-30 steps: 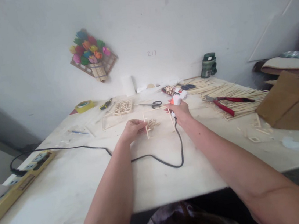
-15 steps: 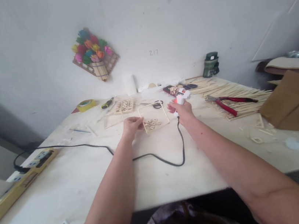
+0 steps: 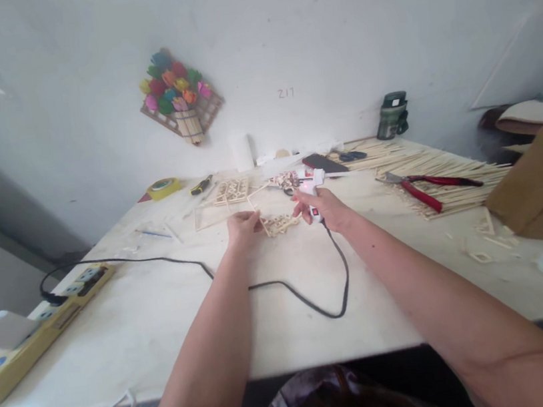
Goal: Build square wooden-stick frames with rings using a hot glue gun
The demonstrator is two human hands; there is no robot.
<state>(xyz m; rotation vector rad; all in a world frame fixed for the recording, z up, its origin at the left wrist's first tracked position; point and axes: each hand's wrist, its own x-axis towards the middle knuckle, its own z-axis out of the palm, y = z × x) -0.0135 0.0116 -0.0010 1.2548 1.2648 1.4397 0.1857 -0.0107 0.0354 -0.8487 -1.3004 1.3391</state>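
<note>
My left hand point(image 3: 245, 225) pinches the left side of a thin wooden stick frame point(image 3: 259, 195) near the middle of the table. Small pale wooden pieces point(image 3: 282, 224) lie between my two hands. My right hand point(image 3: 320, 209) is wrapped round a white glue gun point(image 3: 312, 188), whose nozzle points left over the far part of the frame. A black cord point(image 3: 343, 261) runs from the gun's handle. Beyond the left hand lie a latticed stick panel point(image 3: 232, 190) and another thin frame point(image 3: 196, 219). The frame's right side is partly hidden by my right hand.
Red-handled pliers point(image 3: 422, 196) rest on many loose sticks point(image 3: 458, 167) at the right, beside a cardboard box point(image 3: 542, 189). A yellow power strip point(image 3: 65, 313) is at the left. Yellow tape point(image 3: 164, 189), a cutter point(image 3: 201, 186) and a green bottle point(image 3: 392, 116) stand farther back.
My right hand has brought the glue gun left and turned its nozzle leftward over the frame. My left hand keeps its hold. The whole view has shifted slightly.
</note>
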